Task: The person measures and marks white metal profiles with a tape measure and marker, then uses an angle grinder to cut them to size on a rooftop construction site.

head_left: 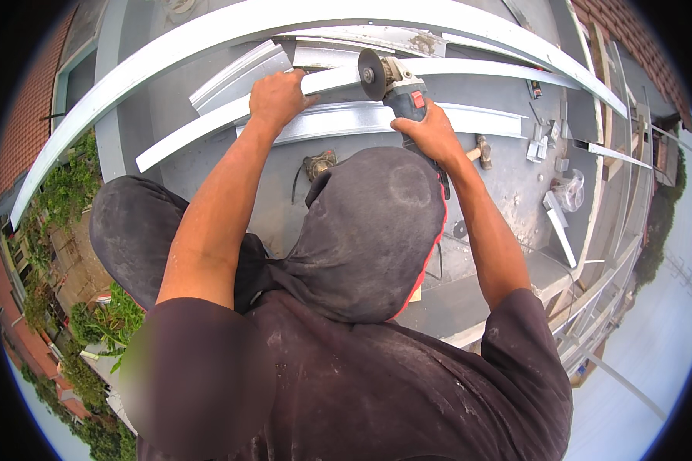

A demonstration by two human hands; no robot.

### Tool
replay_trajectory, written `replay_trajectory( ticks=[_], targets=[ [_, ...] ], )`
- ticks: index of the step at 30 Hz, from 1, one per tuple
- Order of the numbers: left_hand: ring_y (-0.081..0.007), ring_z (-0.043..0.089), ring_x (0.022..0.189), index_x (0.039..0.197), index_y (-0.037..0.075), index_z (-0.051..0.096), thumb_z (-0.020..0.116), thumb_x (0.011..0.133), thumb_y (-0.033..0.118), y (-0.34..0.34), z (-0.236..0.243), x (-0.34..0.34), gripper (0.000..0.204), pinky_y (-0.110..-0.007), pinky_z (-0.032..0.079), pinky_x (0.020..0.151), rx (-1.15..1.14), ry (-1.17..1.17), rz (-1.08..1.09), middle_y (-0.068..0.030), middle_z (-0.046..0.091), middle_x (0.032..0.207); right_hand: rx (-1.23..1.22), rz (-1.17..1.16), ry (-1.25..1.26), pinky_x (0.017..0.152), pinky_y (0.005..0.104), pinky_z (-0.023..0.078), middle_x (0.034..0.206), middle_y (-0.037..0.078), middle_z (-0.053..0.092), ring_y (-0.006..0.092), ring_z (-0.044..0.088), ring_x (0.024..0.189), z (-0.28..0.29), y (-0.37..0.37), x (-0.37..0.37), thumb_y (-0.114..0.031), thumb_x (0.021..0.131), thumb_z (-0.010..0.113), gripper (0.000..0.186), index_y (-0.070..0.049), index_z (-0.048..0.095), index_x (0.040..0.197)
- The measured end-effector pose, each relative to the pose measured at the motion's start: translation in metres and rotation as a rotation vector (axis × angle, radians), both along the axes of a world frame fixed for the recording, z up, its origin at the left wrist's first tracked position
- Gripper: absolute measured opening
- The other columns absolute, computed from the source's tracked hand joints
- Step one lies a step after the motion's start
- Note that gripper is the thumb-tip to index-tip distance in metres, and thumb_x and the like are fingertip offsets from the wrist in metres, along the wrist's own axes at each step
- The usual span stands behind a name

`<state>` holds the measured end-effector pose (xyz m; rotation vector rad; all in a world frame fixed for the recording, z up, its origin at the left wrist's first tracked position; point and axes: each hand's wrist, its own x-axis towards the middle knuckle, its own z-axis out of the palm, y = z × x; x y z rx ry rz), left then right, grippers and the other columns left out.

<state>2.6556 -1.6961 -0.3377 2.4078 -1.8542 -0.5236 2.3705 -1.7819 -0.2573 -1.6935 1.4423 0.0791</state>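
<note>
My left hand (275, 100) is closed round a long pale metal strip (188, 133), which lies across the upper middle of the head view. My right hand (427, 129) grips an angle grinder (400, 88) with a red switch. Its dark cutting disc (369, 75) is at that strip, just right of my left hand; I cannot tell whether they touch. Ribbed metal offcuts (242, 73) lie beyond my left hand, and a galvanised channel (323, 123) runs beneath the strip, behind my bent, dark-clothed knees.
A long white metal length (131, 65) arches across the back. A power tool (319, 165), a hammer (484, 152), small metal offcuts (537, 150) and a plastic bag (569, 192) lie on the grey concrete floor (500, 200). Raised edges border it, with greenery and tiled roofs beyond.
</note>
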Motion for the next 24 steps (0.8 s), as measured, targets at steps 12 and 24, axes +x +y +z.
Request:
replay_trajectory(
  ticks=[12, 24],
  targets=[
    [-0.0328, 0.075, 0.098, 0.123, 0.007, 0.07, 0.087, 0.08, 0.036, 0.015, 0.018, -0.019, 0.055, -0.047, 0.061, 0.08, 0.011, 0.069, 0.068, -0.0162, 0.077, 0.098, 0.001, -0.155, -0.211, 0.079, 0.0346, 0.056, 0.097, 0.013, 0.073, 0.0205, 0.069, 0.085, 0.024, 0.021, -0.017, -0.028, 0.077, 0.084, 0.054, 0.005, 0.067, 0.117],
    [-0.0399, 0.067, 0.111, 0.108, -0.001, 0.07, 0.076, 0.077, 0.019, 0.017, -0.003, -0.023, 0.037, -0.051, 0.057, 0.095, -0.005, 0.045, -0.064, -0.0206, 0.07, 0.112, -0.075, -0.091, -0.217, 0.089, 0.0404, 0.055, 0.107, 0.019, 0.074, 0.028, 0.071, 0.098, -0.01, 0.045, -0.043, -0.033, 0.075, 0.085, 0.064, 0.006, 0.064, 0.12]
  ],
)
